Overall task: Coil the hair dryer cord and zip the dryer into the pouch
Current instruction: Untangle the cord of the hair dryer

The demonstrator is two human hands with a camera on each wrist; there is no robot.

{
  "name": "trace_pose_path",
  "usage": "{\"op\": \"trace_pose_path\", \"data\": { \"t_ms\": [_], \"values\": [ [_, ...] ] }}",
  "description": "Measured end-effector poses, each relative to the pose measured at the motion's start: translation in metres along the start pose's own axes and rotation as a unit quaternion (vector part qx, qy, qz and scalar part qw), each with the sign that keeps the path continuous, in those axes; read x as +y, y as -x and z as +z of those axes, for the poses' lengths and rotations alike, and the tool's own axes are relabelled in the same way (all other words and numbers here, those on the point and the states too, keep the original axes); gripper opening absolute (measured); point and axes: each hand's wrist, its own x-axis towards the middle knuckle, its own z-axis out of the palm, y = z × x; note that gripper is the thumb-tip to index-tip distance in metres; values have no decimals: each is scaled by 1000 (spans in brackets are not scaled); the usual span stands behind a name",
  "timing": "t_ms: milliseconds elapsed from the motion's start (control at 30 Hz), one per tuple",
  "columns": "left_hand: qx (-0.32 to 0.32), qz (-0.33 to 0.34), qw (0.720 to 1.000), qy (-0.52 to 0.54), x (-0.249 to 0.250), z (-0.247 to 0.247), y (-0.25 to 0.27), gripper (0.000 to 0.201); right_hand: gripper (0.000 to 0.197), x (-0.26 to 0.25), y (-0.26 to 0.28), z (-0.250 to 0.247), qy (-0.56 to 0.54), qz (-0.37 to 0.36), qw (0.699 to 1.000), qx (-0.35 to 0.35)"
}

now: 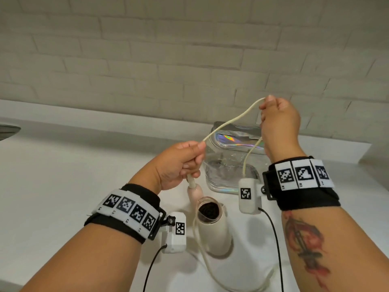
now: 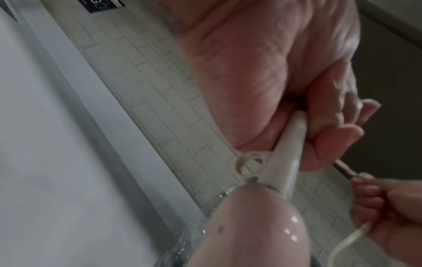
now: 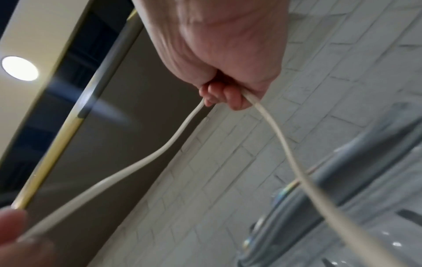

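A cream hair dryer (image 1: 214,230) stands on the white counter with its pink handle (image 1: 194,196) pointing up. My left hand (image 1: 181,163) grips the cream cord (image 1: 231,123) at the stiff sleeve (image 2: 290,144) where it leaves the handle (image 2: 251,225). From there the cord rises to my right hand (image 1: 277,121), which pinches it high above the clear iridescent pouch (image 1: 229,157). A second strand hangs down from that hand (image 3: 228,81) in front of the pouch (image 3: 342,207). More cord (image 3: 137,162) loops on the counter in front of the dryer.
The pouch stands against the white brick wall (image 1: 168,49), behind the dryer. The counter (image 1: 63,175) stretches left, where the rim of a sink (image 1: 8,130) shows at the edge. Thin black camera cables (image 1: 275,239) hang from both wrists.
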Motion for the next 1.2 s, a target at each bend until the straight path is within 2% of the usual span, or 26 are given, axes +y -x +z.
{"op": "trace_pose_path", "data": {
  "t_ms": [133, 233, 333, 533, 700, 867, 967, 1033, 1100, 1200],
  "values": [
    [-9, 42, 997, 57, 9, 0, 1, 38, 33, 21, 10, 3, 97, 6, 993, -72],
    [11, 84, 995, 60, 14, -2, 1, 37, 31, 32, 25, 8, 191, -21, 972, -137],
    [46, 118, 991, 40, 20, -4, 1, 31, 34, 40, 46, 16, 289, -49, 931, -217],
    [85, 136, 986, 49, 20, -7, 0, 37, 30, 36, 78, 32, 420, -71, 828, -365],
    [121, 124, 985, -18, 18, -9, -2, 56, 32, 22, 89, 33, 439, -131, 772, -441],
    [142, 79, 983, -83, 16, -16, -6, 82, 33, -1, 85, 21, 441, -126, 718, -523],
    [155, 61, 980, -104, 17, -20, -8, 78, 34, -25, 82, 9, 425, -125, 704, -555],
    [156, 52, 978, -127, 20, -18, -6, 68, 29, -42, 77, 2, 405, -149, 706, -561],
    [146, 41, 973, -176, 24, -12, -1, 64, 28, -61, 71, -4, 370, -166, 729, -552],
    [131, 24, 952, -274, 30, -3, 8, 64, 14, -79, 59, -12, 289, -170, 785, -521]
  ]
}}
